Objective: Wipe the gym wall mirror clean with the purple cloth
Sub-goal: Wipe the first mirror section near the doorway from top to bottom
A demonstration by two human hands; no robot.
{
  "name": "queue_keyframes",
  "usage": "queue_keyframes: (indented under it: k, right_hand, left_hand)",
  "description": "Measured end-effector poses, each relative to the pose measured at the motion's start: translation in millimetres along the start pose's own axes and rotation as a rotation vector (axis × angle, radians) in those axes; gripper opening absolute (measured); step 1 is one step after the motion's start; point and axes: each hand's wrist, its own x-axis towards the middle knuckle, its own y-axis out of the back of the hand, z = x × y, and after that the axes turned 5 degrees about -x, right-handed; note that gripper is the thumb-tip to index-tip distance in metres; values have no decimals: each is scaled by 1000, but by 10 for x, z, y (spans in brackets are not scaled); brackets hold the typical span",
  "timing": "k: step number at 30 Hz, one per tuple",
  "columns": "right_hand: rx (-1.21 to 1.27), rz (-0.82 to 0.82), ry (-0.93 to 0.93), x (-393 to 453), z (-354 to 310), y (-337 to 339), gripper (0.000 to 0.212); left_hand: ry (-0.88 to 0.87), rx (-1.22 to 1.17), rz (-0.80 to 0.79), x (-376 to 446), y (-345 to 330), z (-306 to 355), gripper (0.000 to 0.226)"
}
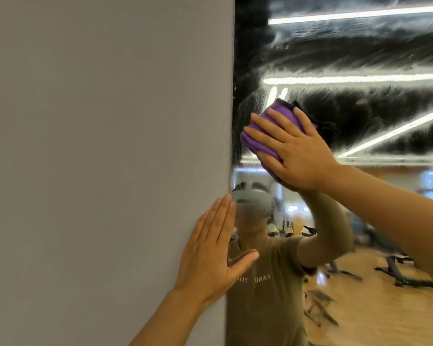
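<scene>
The wall mirror (pixel 360 58) fills the right half of the view, its upper part streaked with wet wipe marks. A folded purple cloth (pixel 268 131) lies flat against the glass close to the mirror's left edge. My right hand (pixel 295 151) presses it there with spread, straight fingers. My left hand (pixel 210 253) rests flat on the grey wall (pixel 98 146) right at the mirror's edge, fingers straight and thumb reaching over the glass.
The mirror's left edge (pixel 231 146) runs top to bottom through the middle of the view. The glass reflects a person with a headset, a wooden gym floor and exercise machines (pixel 398 273). Ceiling light strips reflect near the top.
</scene>
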Motion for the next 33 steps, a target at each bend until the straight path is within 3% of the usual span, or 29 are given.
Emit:
queue_keyframes:
  k: [3, 10, 15, 21, 29, 33]
  right_hand:
    - [-9, 17, -43, -102, -242, -45, 57]
    - [-45, -37, 273, -907, -761, -83, 57]
    - [-44, -75, 355, -980, -730, -87, 57]
    - [16, -48, 114, -1065, -1003, -95, 58]
    - [21, -104, 316, -1209, -922, -91, 55]
    - [15, -68, 123, -1091, -993, -94, 56]
  left_hand:
    - [60, -62, -24, -5, 21, 4, 99]
    - [60, -93, -38, 29, 61, -43, 108]
    - [-24, -26, -81, 122, 122, -134, 112]
    - [-167, 42, -148, 359, 265, -261, 118]
    - [-278, 133, -283, 440, 433, -361, 137]
    - [-294, 168, -306, 449, 461, -369, 141]
